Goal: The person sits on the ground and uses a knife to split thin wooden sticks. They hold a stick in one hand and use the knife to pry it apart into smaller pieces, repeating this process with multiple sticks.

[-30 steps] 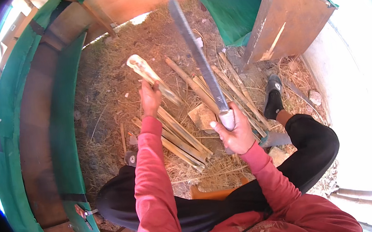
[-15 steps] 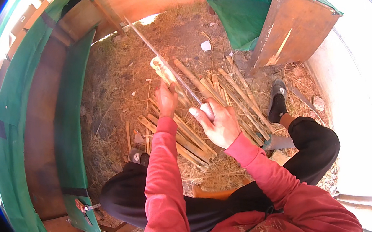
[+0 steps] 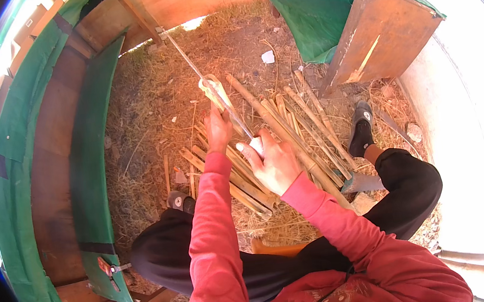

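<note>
Where it stood raised, the long blade point(image 3: 201, 78) now meets the bamboo piece point(image 3: 214, 91).

A person in a red long-sleeved top point(image 3: 352, 281), its sleeves point(image 3: 213, 238) reaching down to the wrists and its cuffs snug, with pale printed lettering partly visible across the chest and a thin dark cord running over the front. Loose black trousers point(image 3: 402, 192) cover both legs to the ankle. On the feet, dark slip-on sandals with pale markings: the right sandal point(image 3: 362, 128) shows a grey patch on its strap, while the left sandal point(image 3: 179, 201) peeks out from under the trouser leg. Both hands are bare, without gloves.
</note>
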`<move>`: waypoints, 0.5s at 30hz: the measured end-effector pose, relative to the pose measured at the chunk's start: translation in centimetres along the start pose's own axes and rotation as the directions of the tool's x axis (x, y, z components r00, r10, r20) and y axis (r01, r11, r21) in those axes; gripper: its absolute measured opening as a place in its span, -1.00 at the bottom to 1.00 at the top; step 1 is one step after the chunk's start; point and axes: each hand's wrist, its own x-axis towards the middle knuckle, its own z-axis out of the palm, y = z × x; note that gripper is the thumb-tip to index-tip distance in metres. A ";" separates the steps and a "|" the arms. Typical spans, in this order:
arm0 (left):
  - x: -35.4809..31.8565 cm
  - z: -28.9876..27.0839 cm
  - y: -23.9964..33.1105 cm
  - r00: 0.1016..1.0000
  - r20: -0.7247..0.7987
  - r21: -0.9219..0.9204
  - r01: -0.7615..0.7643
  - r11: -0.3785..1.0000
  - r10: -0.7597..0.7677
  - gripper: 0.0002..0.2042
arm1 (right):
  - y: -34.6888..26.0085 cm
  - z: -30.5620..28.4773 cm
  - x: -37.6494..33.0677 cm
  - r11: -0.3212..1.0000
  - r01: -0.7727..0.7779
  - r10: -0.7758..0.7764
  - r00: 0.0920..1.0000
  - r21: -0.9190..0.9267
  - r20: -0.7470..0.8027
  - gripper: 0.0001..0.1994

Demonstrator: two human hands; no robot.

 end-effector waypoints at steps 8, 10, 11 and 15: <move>-13.2 -6.4 11.7 0.905 0.329 -0.616 0.422 0.666 -0.269 -0.32 | -0.8 -0.1 -0.7 0.969 -0.165 0.135 0.977 0.186 0.162 -0.50; -15.6 -5.6 11.8 0.986 0.072 -0.635 0.162 0.756 -0.151 -0.42 | -1.5 1.4 -0.9 0.943 -0.107 0.070 0.990 0.314 0.125 -0.43; -15.7 -4.7 10.9 0.999 -0.043 -0.486 0.007 0.874 -0.032 -0.51 | -1.3 2.1 -0.9 0.953 -0.052 0.026 0.995 0.298 0.091 -0.39; -15.7 -5.1 11.0 0.955 -0.294 0.017 -0.034 0.999 0.038 -0.65 | 1.5 1.2 0.0 0.991 0.130 -0.122 0.982 -0.043 0.147 -0.45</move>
